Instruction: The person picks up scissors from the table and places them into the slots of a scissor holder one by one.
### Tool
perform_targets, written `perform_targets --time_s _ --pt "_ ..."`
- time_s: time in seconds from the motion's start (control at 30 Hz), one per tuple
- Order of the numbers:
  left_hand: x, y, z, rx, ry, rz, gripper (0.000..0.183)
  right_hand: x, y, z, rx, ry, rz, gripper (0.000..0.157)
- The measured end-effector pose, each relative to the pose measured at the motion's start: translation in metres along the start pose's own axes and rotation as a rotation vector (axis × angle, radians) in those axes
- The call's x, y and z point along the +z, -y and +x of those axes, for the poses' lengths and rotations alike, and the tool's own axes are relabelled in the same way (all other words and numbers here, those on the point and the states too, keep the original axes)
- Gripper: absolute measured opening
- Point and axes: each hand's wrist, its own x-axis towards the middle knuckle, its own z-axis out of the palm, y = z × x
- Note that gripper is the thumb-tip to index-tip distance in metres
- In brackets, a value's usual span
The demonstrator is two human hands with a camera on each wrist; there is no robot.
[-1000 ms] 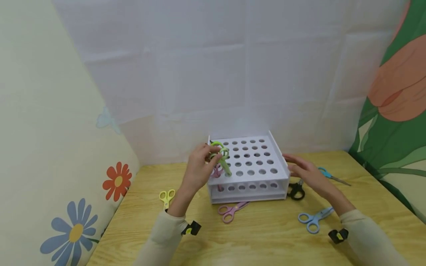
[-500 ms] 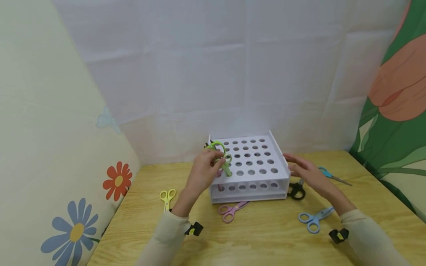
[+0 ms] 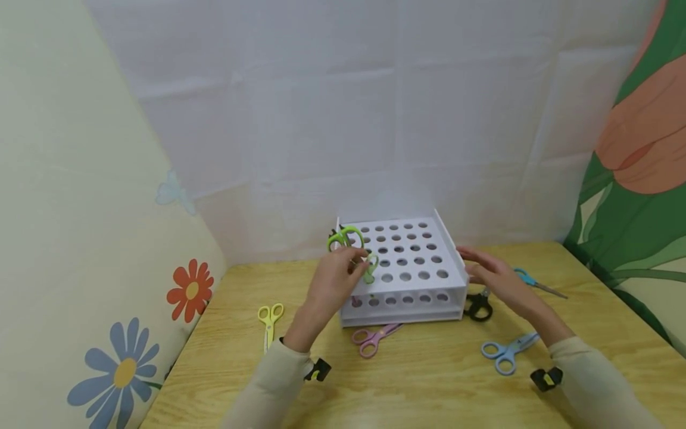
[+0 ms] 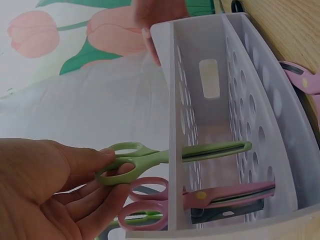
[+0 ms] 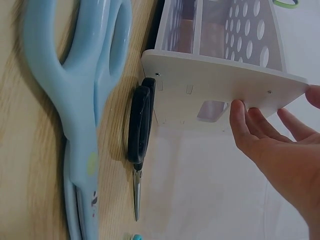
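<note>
While left fingers (image 4: 95,210) pinch green scissors (image 4: 145,162) by handles, blades point down through rack top (image 3: 418,286); right fingers (image 5: 240,122) uncurled against rack side (image 5: 175,107).

No text, label or number is legible.

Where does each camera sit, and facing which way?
Head: worn on the head, looking forward and down at the white rack; left hand, right hand and sleeves show.
Left wrist: on that wrist, facing pale green scissors in the rack; both hands show.
Right wrist: on that wrist, facing the rack's side; right hand shows.
Both wrist views share the rack.
</note>
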Motion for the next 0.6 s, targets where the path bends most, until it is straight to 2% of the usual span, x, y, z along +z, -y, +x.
perform_targets --time_s 0.27,0.47,0.6 --pt "0.0031 -0.0031 -0.0015 -0.018 0.055 0.105 0.016 -0.0001 0.0004 -0.0015 0.0 0.007 0.005 0.057" --pt "0.0045 -0.0028 -0.0023 -0.032 0.079 0.098 0.014 -0.0001 0.0008 -0.0018 -0.01 0.011 0.013 0.057" --pt "0.0054 -0.0029 -0.0027 -0.003 0.084 0.09 0.012 -0.0002 0.0009 -0.0015 -0.016 0.008 0.008 0.057"
